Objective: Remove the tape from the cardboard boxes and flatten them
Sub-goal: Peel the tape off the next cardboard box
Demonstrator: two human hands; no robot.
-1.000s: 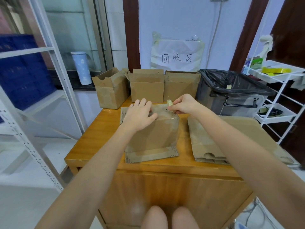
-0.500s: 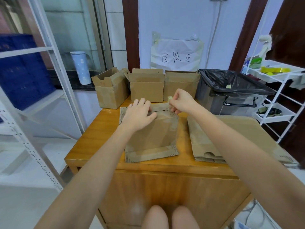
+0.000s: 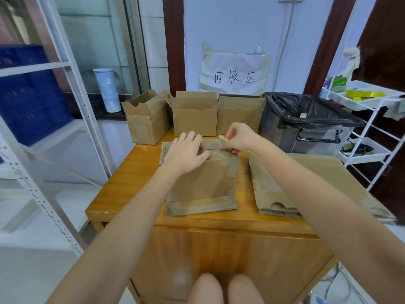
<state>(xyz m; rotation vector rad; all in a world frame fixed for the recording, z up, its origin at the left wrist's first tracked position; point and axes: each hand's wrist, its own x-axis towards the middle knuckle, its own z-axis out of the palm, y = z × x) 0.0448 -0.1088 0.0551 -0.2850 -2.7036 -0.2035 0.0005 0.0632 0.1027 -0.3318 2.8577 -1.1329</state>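
Note:
A cardboard box [image 3: 203, 183] lies on its side in the middle of the wooden table [image 3: 131, 183], its flaps spread at both ends. My left hand [image 3: 186, 153] presses flat on the box's far top edge. My right hand [image 3: 237, 138] pinches a crumpled strip of tape [image 3: 223, 138] just above the box's far right corner. Three upright open boxes [image 3: 195, 117] stand in a row along the table's back edge. A stack of flattened boxes [image 3: 274, 189] lies on the right of the table, partly under my right forearm.
A grey bin lined with a black bag [image 3: 306, 126] stands at the back right, with a scrap of tape inside. A white wire cart [image 3: 372, 119] is at the far right, and a white metal shelf frame [image 3: 54, 106] stands at the left.
My right hand has lifted a little and drawn the tape strip up off the box's far corner. My left hand has stayed pressed on the box.

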